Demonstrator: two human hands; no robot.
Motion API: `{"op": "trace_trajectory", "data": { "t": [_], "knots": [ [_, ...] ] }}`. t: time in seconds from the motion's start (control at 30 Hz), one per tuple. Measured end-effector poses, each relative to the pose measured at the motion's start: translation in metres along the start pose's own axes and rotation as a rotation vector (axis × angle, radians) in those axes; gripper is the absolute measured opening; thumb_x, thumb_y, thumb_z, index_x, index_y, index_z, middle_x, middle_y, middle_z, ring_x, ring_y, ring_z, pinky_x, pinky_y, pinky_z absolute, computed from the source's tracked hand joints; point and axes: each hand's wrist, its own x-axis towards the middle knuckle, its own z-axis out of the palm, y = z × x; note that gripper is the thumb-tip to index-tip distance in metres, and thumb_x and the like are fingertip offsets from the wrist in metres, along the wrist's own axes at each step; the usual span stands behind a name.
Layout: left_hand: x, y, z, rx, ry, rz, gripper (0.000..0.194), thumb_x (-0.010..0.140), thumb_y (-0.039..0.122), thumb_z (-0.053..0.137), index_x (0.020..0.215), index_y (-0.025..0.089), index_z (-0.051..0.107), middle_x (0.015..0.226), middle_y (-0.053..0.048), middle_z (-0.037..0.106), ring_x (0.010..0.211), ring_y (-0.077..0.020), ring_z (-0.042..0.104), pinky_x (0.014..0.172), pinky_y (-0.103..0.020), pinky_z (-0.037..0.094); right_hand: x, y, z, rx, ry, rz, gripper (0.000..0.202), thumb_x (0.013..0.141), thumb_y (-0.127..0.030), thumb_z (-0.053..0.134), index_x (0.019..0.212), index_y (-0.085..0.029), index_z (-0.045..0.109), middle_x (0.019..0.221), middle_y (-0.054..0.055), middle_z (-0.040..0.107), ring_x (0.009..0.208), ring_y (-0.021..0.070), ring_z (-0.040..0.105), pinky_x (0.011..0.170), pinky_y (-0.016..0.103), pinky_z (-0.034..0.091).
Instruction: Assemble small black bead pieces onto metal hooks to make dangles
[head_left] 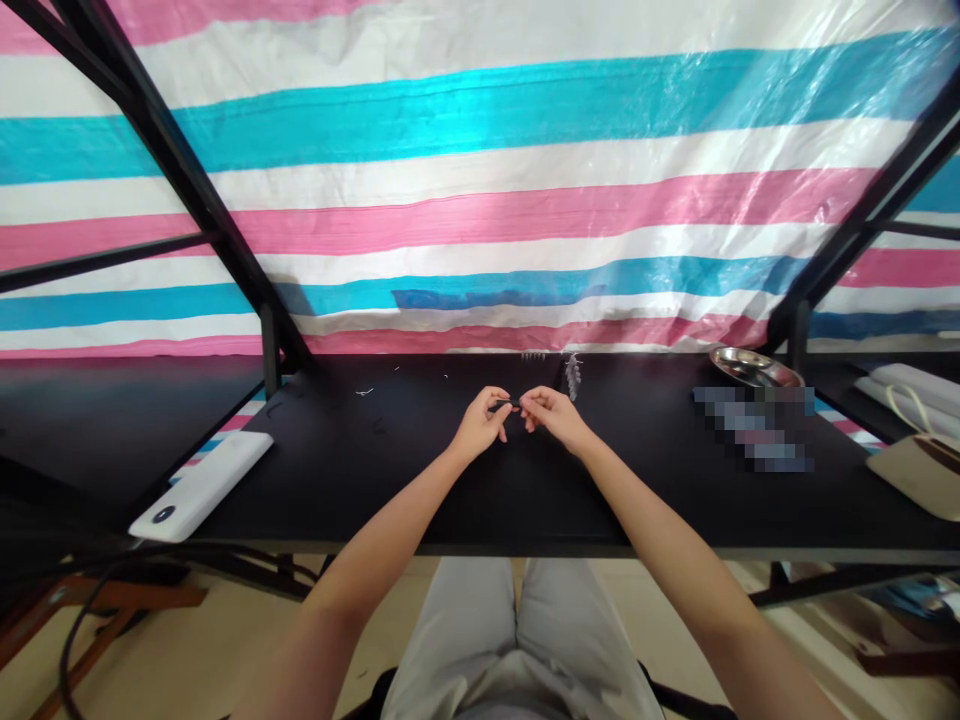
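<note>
Both my hands meet above the middle of the black table (337,450), fingertips nearly touching. A small, thin dark piece (513,403) spans the gap between them. My left hand (482,422) pinches its left end between thumb and forefinger. On its right end the fingers of my right hand (550,412) are closed. What the piece is cannot be made out at this size. Just behind my right hand lies a row of small grey pieces (573,378), with another short row (533,356) at the table's back edge.
A round metal dish (756,369) sits at the back right, beside a blurred-out item (754,430). On the left edge lies a white device (202,486). White thread scraps (364,391) are at the back left. A beige bag (919,470) is at the far right.
</note>
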Motion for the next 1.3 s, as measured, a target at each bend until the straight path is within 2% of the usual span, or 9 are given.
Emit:
{"op": "trace_trajectory", "data": {
  "t": [0.23, 0.6, 1.3],
  "knots": [
    [0.002, -0.001, -0.002, -0.031, 0.036, -0.027, 0.027, 0.079, 0.037, 0.054, 0.092, 0.017, 0.041, 0.086, -0.004, 0.064, 0.034, -0.0046, 0.051, 0.036, -0.018, 0.039, 0.002, 0.000, -0.003, 0.053, 0.093, -0.047, 0.034, 0.065, -0.046, 0.067, 0.079, -0.017, 0.057, 0.061, -0.003, 0.058, 0.046, 0.0080, 0.050, 0.048, 0.024, 0.043],
    [0.001, 0.008, -0.003, -0.034, 0.075, -0.071, 0.026, 0.078, 0.038, 0.054, 0.089, 0.018, 0.042, 0.088, -0.006, 0.067, 0.034, -0.0056, 0.051, 0.034, -0.017, 0.035, 0.000, -0.006, -0.002, 0.018, 0.129, -0.098, 0.034, 0.066, -0.048, 0.065, 0.078, -0.018, 0.058, 0.061, -0.002, 0.057, 0.048, 0.0088, 0.049, 0.049, 0.025, 0.043],
    [0.002, 0.008, -0.006, -0.019, 0.091, -0.075, 0.024, 0.078, 0.038, 0.052, 0.089, 0.018, 0.043, 0.087, -0.006, 0.068, 0.035, -0.0066, 0.052, 0.034, -0.018, 0.034, 0.001, -0.005, -0.004, 0.052, 0.161, -0.074, 0.029, 0.066, -0.043, 0.066, 0.077, -0.017, 0.058, 0.062, -0.002, 0.059, 0.047, 0.0086, 0.049, 0.049, 0.025, 0.041]
  ]
}}
